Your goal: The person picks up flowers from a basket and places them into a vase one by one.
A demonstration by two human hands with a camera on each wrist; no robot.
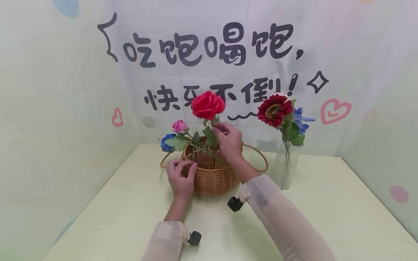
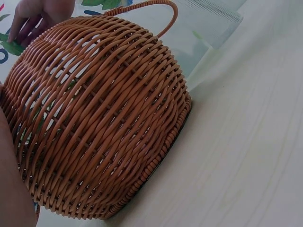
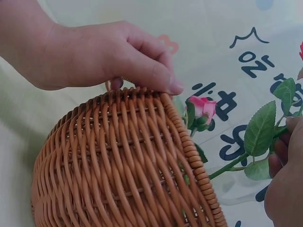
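A brown wicker basket point(image 1: 217, 181) with two loop handles stands upright on the table. On its left rim my left hand point(image 1: 181, 179) has a hold, the thumb lying along the edge in the right wrist view. Above the opening, my right hand point(image 1: 230, 139) pinches the leafy green stem point(image 3: 232, 164) of a large red rose point(image 1: 208, 105). The stem's lower end reaches into the basket. A small pink rose point(image 1: 180, 126) and a blue flower point(image 1: 168, 143) lean out over the basket's left side.
Right of the basket stands a clear glass vase point(image 1: 287, 174) holding a dark red flower point(image 1: 274, 110) and blue blossoms point(image 1: 300, 119). Behind the pale table point(image 1: 107, 217) hangs a white backdrop with black lettering. Light printed walls close both sides.
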